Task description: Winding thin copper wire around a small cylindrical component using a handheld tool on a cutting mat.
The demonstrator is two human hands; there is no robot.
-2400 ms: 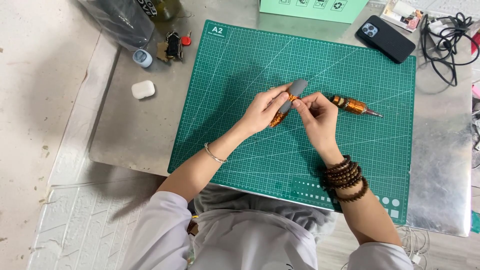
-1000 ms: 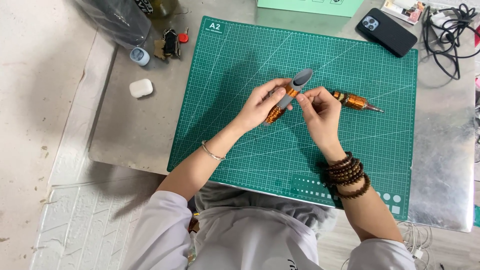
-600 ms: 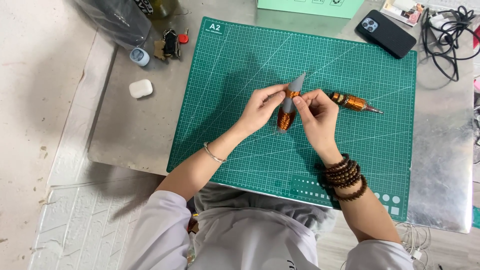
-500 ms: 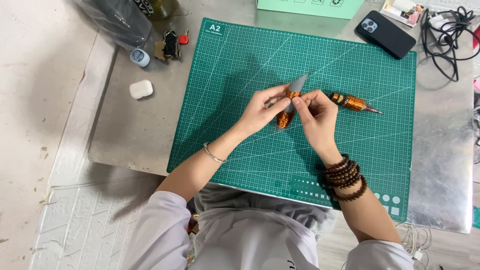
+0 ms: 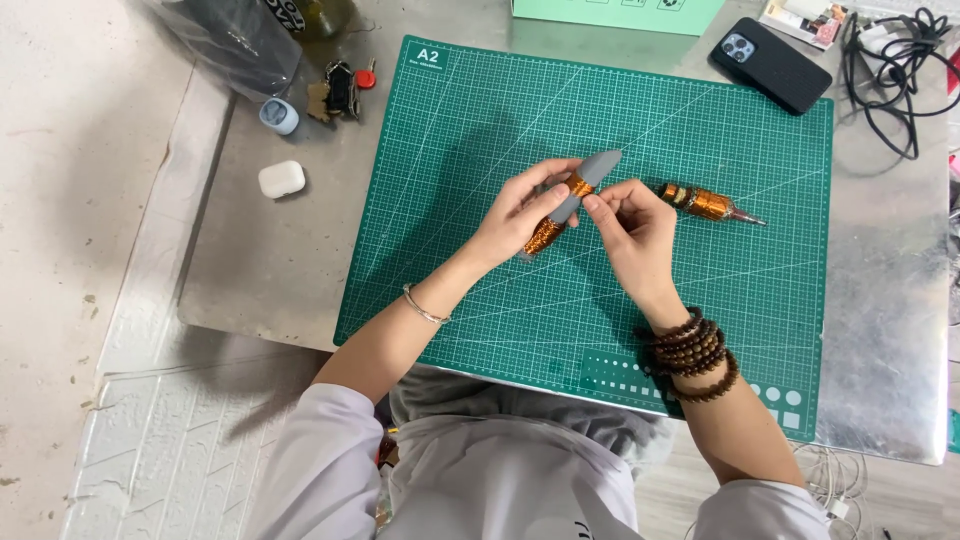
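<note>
Between both hands, above the mat point(image 5: 470, 150), the left hand point(image 5: 520, 215) and right hand point(image 5: 632, 225) pinch a grey-tipped orange pen point(image 5: 570, 200); a loose pinch could drop it.

Phone point(image 5: 770, 65) behind mat point(image 5: 480, 130)

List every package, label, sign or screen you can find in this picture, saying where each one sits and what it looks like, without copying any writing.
Mint-green box: top edge, behind the cutting mat; flat, rectangular, dark printed marks.
Black phone: top right corner of the mat; lies face down, screen hidden.
White size label: mat's top left corner.
Small printed card: top right; white with pink.
</note>
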